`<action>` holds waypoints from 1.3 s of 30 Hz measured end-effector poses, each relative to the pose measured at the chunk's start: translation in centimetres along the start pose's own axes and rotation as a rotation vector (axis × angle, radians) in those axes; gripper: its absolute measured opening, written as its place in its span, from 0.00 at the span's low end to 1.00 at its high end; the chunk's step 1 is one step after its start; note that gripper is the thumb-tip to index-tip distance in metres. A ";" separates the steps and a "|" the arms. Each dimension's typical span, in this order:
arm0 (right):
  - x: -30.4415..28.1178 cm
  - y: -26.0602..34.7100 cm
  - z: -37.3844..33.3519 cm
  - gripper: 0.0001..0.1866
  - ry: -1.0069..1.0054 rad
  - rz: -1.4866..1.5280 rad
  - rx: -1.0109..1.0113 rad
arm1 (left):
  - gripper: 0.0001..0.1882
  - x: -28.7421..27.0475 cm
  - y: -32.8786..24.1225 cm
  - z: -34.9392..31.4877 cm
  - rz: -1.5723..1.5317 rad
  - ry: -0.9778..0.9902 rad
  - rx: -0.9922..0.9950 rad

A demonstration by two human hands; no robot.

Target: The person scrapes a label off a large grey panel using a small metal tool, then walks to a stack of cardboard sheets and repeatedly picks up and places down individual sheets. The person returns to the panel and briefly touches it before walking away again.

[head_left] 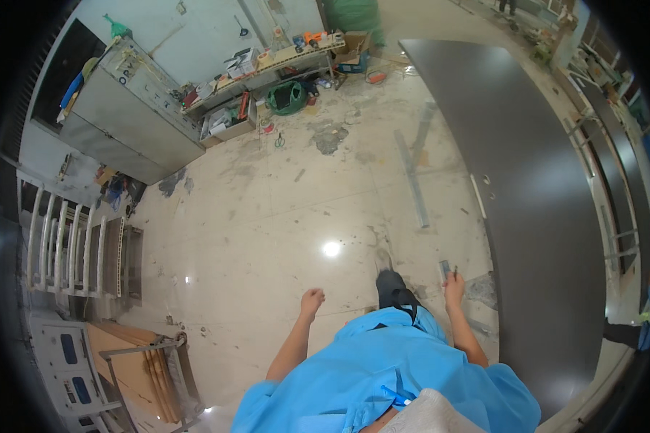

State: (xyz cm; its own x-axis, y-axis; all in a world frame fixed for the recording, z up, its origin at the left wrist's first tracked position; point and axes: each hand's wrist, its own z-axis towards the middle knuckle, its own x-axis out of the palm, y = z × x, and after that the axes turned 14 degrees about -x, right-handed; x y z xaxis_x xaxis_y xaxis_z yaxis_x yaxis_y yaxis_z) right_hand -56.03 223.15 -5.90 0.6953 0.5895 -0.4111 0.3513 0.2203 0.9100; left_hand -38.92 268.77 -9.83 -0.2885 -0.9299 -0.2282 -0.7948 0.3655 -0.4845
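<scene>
My left hand (312, 302) hangs over the floor with its fingers curled, and nothing shows in it. On the other side, my right hand (453, 289) is closed around a small grey flat object (445, 269), whose end sticks out past the fingers. Its exact kind is too small to make out. To the right of that hand stands a long dark grey-brown door panel (542, 187), with small round holes near its left edge. My shoe (389, 281) shows on the floor between the two hands.
Beyond lies a tiled floor (253, 216) with worn patches and long metal strips (412, 180). A grey cabinet (123, 115) and a cluttered workbench (282, 61) line the far wall. A white rack (68, 245) and a cart with brown boards (141, 368) stand left.
</scene>
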 end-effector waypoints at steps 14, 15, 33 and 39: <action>27.5 15.6 34.8 0.22 0.327 0.141 0.035 | 0.14 -1.2 -31.3 15.0 -0.138 0.012 -0.094; 29.8 18.1 37.9 0.21 0.344 0.250 0.015 | 0.14 -1.7 -32.5 16.1 -0.207 -0.036 -0.166; 50.1 39.2 72.0 0.06 0.162 0.465 -0.092 | 0.15 5.2 -84.7 39.9 0.493 0.291 0.408; 54.1 42.8 83.2 0.07 0.123 0.736 0.223 | 0.17 16.0 -105.9 40.2 0.441 0.778 0.419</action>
State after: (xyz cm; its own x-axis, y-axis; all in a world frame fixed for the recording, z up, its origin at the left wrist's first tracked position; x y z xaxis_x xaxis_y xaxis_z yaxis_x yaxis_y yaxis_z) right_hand 48.75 199.83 6.29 0.7281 0.6088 0.3150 -0.0466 -0.4145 0.9089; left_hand 62.05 216.85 3.89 -0.9034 -0.4200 0.0866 -0.3221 0.5312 -0.7836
